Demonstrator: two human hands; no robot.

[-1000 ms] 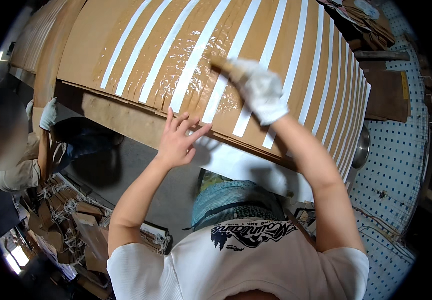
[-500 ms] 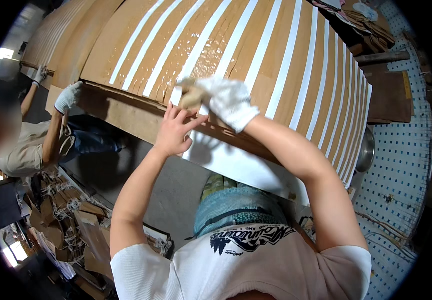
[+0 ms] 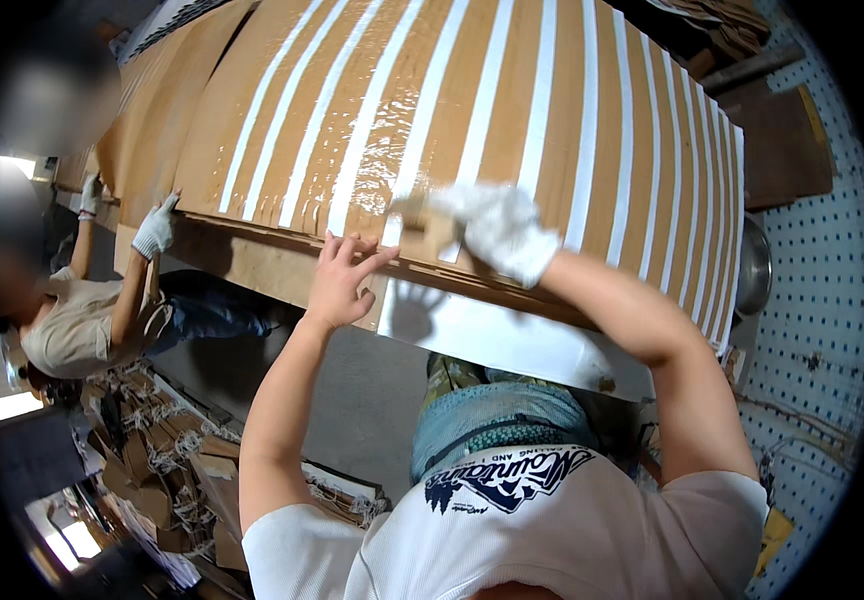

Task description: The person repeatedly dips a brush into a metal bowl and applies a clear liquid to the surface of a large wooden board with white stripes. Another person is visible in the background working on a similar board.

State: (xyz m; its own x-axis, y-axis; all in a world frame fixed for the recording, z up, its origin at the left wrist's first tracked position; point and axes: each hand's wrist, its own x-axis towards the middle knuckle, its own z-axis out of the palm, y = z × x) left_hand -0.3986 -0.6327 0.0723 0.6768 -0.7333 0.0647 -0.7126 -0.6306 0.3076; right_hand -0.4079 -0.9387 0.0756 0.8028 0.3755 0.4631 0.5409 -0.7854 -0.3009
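A person in a white printed T-shirt [image 3: 552,530] leans over the near edge of a large brown cardboard sheet crossed by long white strips [image 3: 472,130], both arms raised to it. Nearest to that edge, a loose white strip [image 3: 512,340] hangs below the board, just under the person's hands. The bare left hand [image 3: 344,278] lies flat against the board's near edge, fingers spread and open, pressing on the cardboard rather than gripping anything. Just to its right along the same edge, the right hand [image 3: 497,228], in a white cotton glove, is curled round a small tan object [image 3: 414,212] that rests on the board's surface; the fingers are closed on it, though what the object is cannot be made out. A glossy clear film [image 3: 382,120] covers a band of the board just beyond the two hands and shines under the light.

Further along the same near edge, well to the left of the person's hands, a co-worker in a beige top [image 3: 62,330] holds the board with a white-gloved hand [image 3: 156,228] laid on its rim; a second gloved hand [image 3: 89,195] rests beyond it. Below the board on that side, bundles of flattened brown cardboard [image 3: 152,470] lie stacked on the floor. To the right of the board stands a white pegboard wall [image 3: 812,330], with a round metal bowl [image 3: 752,268] just beside the board's right edge.
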